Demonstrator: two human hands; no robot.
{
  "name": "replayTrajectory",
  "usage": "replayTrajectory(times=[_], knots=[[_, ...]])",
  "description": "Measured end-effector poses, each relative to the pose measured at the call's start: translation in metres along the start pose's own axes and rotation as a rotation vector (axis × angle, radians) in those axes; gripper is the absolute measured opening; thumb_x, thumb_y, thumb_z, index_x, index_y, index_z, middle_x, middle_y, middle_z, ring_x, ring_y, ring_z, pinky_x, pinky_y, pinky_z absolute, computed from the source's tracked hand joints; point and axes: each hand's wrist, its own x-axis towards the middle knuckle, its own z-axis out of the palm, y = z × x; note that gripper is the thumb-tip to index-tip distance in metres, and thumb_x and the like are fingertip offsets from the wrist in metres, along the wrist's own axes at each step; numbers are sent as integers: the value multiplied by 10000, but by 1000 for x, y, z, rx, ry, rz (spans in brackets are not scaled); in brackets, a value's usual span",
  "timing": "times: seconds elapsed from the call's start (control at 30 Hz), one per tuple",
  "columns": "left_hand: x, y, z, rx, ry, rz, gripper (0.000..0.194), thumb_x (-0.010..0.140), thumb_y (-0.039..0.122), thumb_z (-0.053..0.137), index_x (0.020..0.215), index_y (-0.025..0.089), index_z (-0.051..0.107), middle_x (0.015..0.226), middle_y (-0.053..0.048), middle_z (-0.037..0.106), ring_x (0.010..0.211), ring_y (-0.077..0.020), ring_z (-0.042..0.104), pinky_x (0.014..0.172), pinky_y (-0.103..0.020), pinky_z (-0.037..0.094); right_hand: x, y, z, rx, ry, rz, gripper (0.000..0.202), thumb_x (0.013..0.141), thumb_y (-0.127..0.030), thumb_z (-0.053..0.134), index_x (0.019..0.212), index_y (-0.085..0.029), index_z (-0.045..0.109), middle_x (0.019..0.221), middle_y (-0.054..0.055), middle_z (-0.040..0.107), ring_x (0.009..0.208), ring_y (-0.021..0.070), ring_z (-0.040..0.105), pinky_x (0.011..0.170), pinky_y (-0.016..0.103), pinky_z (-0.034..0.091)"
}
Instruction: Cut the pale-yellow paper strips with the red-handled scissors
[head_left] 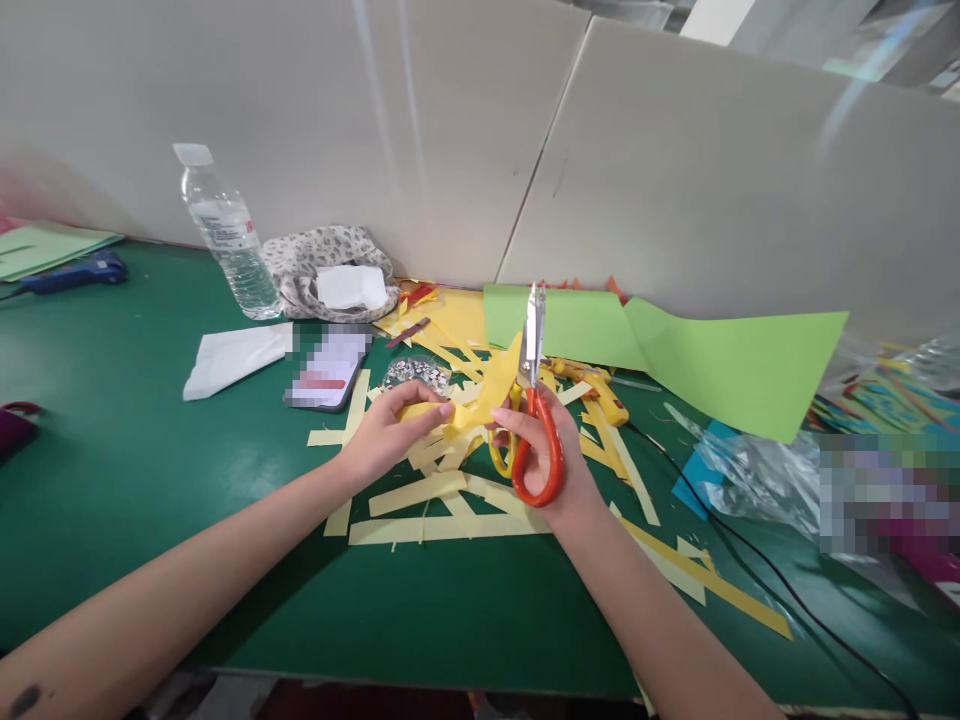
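My left hand (394, 425) pinches one end of a yellow paper piece (499, 380) between thumb and fingers. On the other side, my right hand (559, 450) is closed around a pair of scissors (538, 430) with one red and one yellow handle, blades pointing up and away. Thumb and fingers of that hand also touch the yellow paper. Underneath both hands lies a loose heap of pale yellow paper strips (420, 492). A clear bag of small round pieces (416, 375) sits just beyond my left hand.
A yellow glue gun (604, 395) with a black cord lies right of the scissors. Green sheets (739, 350) lean by the partition (712, 180). On the left stand a water bottle (229, 240), a phone (330, 370), tissue (238, 358) and a patterned pouch (330, 245). Plastic wrap (772, 490) lies right.
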Motion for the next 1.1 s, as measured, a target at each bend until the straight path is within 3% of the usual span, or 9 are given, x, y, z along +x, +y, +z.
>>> replayTrajectory(times=[0.07, 0.17, 0.27, 0.43, 0.87, 1.1], knots=[[1, 0, -1, -44, 23, -50, 187, 730, 336, 636, 767, 182, 539, 773, -8, 589, 714, -142, 603, 585, -244, 455, 0, 1, 0, -1, -7, -9, 480, 538, -201, 750, 949, -225, 501, 753, -49, 585, 643, 115, 608, 533, 230, 494], [3, -1, -2, -90, 26, -90, 197, 700, 300, 663, 790, 172, 544, 835, -16, 600, 643, -115, 611, 521, -216, 450, -1, 1, 1, 5, -17, -34, 469, 567, -208, 739, 971, -225, 502, 774, -33, 609, 741, 141, 627, 601, 249, 504], [5, -2, -4, -93, 14, -132, 236, 666, 277, 696, 824, 162, 563, 911, -38, 611, 617, -104, 615, 522, -220, 472, -1, 0, 1, -26, -15, -53, 456, 587, -208, 723, 989, -229, 509, 768, -32, 620, 739, 135, 614, 598, 246, 492], [4, -2, -2, -117, -30, -152, 267, 655, 297, 719, 835, 168, 568, 746, -1, 599, 579, -100, 608, 517, -212, 471, -3, -1, 1, -66, 6, -31, 467, 564, -179, 718, 971, -235, 496, 794, -38, 612, 632, 97, 570, 550, 229, 471], [3, -5, 0, -146, -97, -194, 313, 649, 276, 730, 891, 194, 550, 623, 22, 609, 570, -122, 621, 527, -226, 471, -7, 1, 3, -186, -97, -35, 478, 591, -231, 695, 1017, -239, 481, 701, -67, 559, 507, 74, 501, 509, 234, 442], [5, -4, -3, -354, -19, -276, 400, 629, 234, 748, 971, 184, 545, 791, -2, 630, 635, -102, 632, 570, -206, 491, -8, -1, 4, -188, -89, -4, 517, 568, -213, 712, 1025, -234, 470, 686, -75, 569, 526, 83, 529, 554, 248, 482]])
